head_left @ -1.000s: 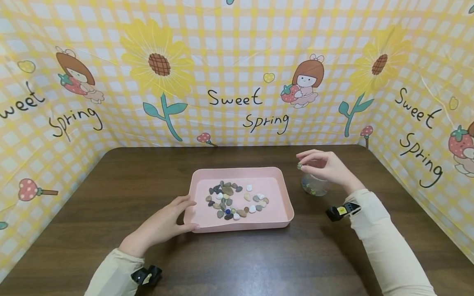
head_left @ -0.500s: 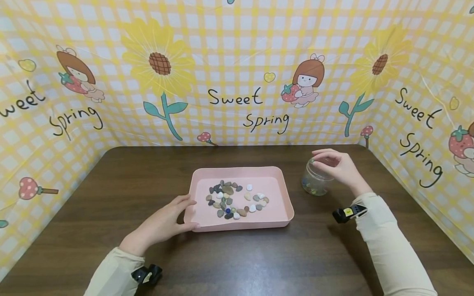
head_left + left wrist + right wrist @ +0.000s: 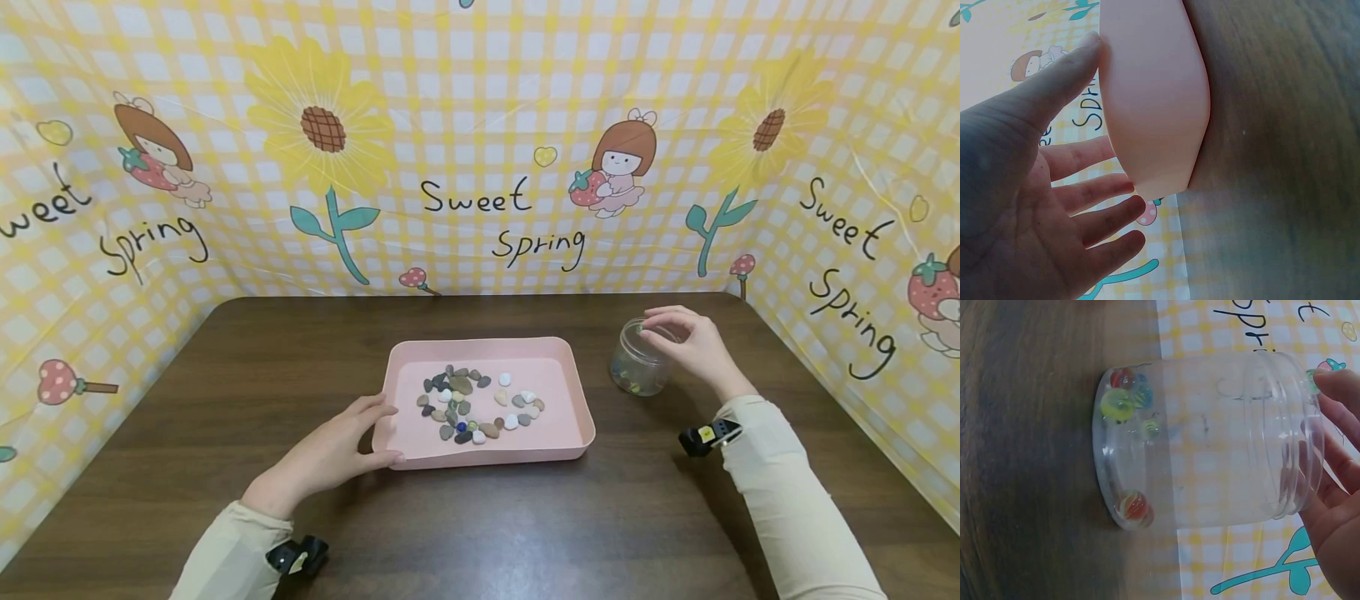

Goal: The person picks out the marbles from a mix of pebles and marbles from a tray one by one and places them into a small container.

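Note:
At the jar's mouth my right hand (image 3: pixel 701 354) pinches a small green marble (image 3: pixel 1312 381) between thumb and fingertips. The clear jar (image 3: pixel 633 375) stands upright on the table, right of the tray. Several marbles (image 3: pixel 1117 404), yellow, red and blue-green, lie on its bottom. My left hand (image 3: pixel 318 454) rests against the left end of the pink tray (image 3: pixel 581 408), its fingers extended and thumb tip touching the rim in the left wrist view. Inside the tray, several pebbles (image 3: pixel 461 386) in grey, white and tan lie in a curving line, with a blue marble (image 3: pixel 462 427) among them.
A brown wooden table (image 3: pixel 495 525) carries the tray and jar. Yellow checked cloth (image 3: pixel 465 108) with flowers and lettering hangs behind and along both sides. Black wrist cameras (image 3: pixel 708 436) are strapped to both sleeves.
My right hand has moved right with the marble, from beside the jar to its mouth. The left hand, the tray and the pebbles have stayed in place.

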Available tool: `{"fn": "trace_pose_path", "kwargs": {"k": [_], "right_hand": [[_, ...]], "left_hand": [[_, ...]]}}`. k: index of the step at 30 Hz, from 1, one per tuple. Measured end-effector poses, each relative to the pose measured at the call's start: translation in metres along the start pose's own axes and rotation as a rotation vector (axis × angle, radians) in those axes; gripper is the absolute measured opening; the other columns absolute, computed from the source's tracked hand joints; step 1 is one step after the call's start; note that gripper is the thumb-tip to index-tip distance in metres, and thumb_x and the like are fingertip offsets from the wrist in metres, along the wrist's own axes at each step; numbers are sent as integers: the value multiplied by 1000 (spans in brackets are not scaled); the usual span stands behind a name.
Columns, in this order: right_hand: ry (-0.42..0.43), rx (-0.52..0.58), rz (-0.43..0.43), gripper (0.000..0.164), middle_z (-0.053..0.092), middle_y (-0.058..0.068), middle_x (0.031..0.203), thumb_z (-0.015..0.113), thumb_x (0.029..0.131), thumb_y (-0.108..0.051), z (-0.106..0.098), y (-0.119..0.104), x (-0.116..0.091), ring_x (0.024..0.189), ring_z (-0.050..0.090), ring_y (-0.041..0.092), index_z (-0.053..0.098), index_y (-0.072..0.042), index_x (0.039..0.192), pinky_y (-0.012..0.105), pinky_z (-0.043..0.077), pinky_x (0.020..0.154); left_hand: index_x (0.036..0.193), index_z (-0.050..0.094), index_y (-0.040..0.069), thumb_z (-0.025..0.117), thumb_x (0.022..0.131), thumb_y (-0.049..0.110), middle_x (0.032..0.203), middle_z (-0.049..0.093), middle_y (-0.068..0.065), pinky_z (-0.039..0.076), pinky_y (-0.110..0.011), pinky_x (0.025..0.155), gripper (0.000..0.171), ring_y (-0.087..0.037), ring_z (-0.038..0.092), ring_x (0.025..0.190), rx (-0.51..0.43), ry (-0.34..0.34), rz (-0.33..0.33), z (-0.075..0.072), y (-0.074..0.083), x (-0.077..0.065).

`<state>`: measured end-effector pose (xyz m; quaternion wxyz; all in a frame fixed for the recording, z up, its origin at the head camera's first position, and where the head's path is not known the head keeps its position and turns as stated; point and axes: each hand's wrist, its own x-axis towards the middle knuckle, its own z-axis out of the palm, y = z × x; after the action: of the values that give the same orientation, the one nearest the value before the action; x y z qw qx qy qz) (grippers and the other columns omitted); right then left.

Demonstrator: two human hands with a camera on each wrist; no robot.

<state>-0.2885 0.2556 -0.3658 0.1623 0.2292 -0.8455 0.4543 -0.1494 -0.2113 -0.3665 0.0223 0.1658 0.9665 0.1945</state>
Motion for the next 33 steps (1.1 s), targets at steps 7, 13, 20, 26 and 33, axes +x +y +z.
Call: {"fn": "trace_pose_path", "kwargs": {"k": [7,13,20,26,33], "right_hand": [[-34,-147,11,13,61,19,116,67,85,-8,1,-3,0,101,49,-13,69,2,94,9,40,96],[-46,-212,15,14,62,16,116,67,85,-12,2,-6,0,108,54,14,70,-1,93,30,44,100],[-43,-176,-7,13,63,17,114,67,85,-10,3,-13,0,106,52,-4,70,0,93,-2,31,92],[-81,-133,-27,13,63,16,116,67,84,-7,11,-31,5,111,54,16,70,-1,96,6,36,96],[-177,-18,-5,15,62,12,118,66,86,-14,25,-50,13,110,53,5,70,-5,98,39,45,99]], "left_hand": [[127,54,1,70,79,44,140,42,-25,42,-52,98,66,-39,49,123,5,9,11,0,-1,0],[127,54,1,70,80,42,140,43,-25,42,-51,98,64,-39,49,123,4,14,8,1,-1,0],[127,54,2,70,79,44,140,42,-24,42,-52,98,66,-39,49,123,-2,7,1,1,-1,-1],[127,54,2,70,80,44,141,42,-24,42,-52,98,65,-39,49,123,3,13,4,1,-2,-1],[127,54,2,69,80,43,141,42,-24,42,-52,98,65,-39,49,123,3,16,7,1,-3,-1]]}}
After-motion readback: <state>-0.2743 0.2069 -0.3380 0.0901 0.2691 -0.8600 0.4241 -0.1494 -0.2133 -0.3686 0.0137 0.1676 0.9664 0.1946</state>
